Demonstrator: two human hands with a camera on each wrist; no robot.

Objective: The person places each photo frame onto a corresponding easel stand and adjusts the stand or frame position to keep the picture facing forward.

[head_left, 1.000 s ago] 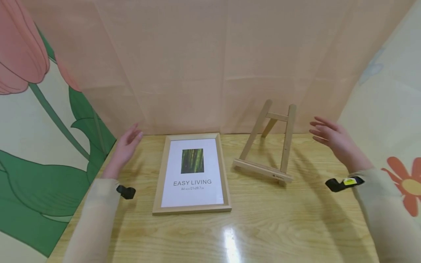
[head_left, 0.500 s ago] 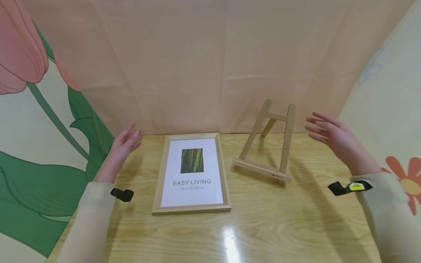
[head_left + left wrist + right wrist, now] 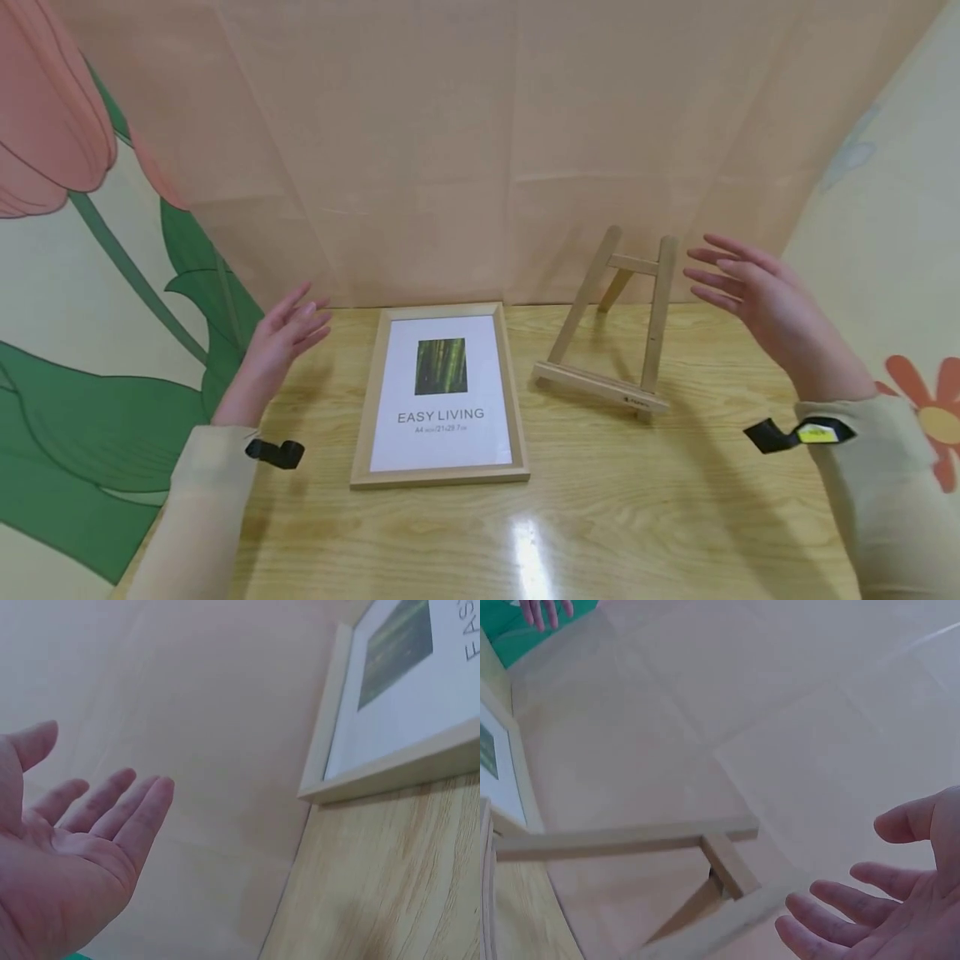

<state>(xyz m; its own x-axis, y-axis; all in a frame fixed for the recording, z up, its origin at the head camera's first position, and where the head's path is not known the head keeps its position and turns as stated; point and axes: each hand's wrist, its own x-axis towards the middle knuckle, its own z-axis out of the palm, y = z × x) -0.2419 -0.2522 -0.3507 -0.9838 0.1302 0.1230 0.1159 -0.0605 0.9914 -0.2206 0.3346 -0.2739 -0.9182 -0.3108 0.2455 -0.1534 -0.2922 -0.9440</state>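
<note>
A picture frame with a light wooden border lies face up on the table, its white insert printed "EASY LIVING" below a small bamboo picture. To its right a small wooden easel stands upright, its ledge towards the person. My left hand hovers left of the picture frame, palm turned inward, fingers loosely extended and touching nothing. Right of the easel my right hand is raised, fingers slightly bent and apart from the wood. In the right wrist view the easel's top bar shows close to those fingers.
The wooden table meets a pale pink cloth backdrop along its far edge. Painted walls with a tulip and a red flower flank it on both sides. Each wrist wears a black strap.
My right hand has moved up and left, nearer the easel's top. The left hand has shifted slightly and its fingers have spread. The picture frame and easel stay put.
</note>
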